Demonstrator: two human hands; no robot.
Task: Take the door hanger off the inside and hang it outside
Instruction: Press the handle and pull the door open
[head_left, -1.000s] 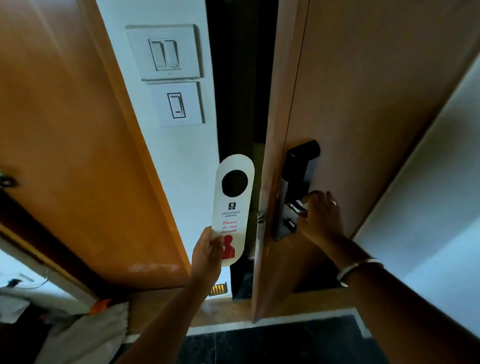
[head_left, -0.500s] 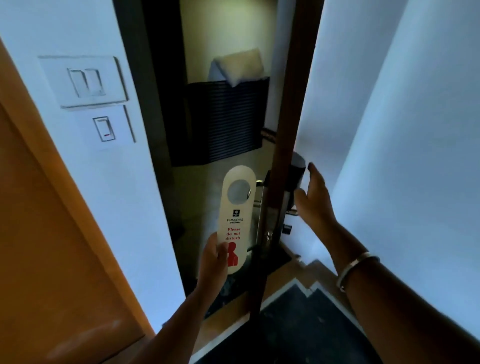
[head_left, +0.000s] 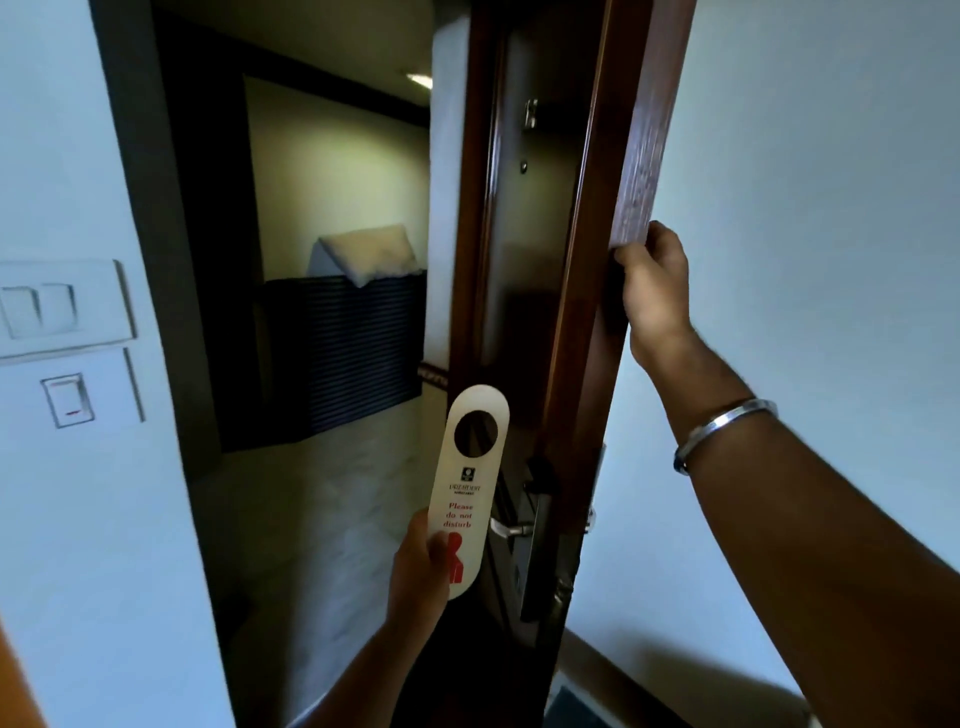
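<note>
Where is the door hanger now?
The door hanger is low in the middle of the head view, held in the left hand, just left of the door handle.

We note two bare, sleeveless forearms; a plain silver metal bangle (head_left: 724, 428) encircles the right wrist, at three o'clock.

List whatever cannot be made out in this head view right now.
- Outer lever handle: partly hidden behind the white oval "Please do not disturb" door hanger held in the left hand.
- Small logo print on the hanger: too small and blurred to read.
- Right hand fingertips: wrapped behind the dark wooden door edge.
- Twin wall switch plate: cut by the left frame edge.
</note>
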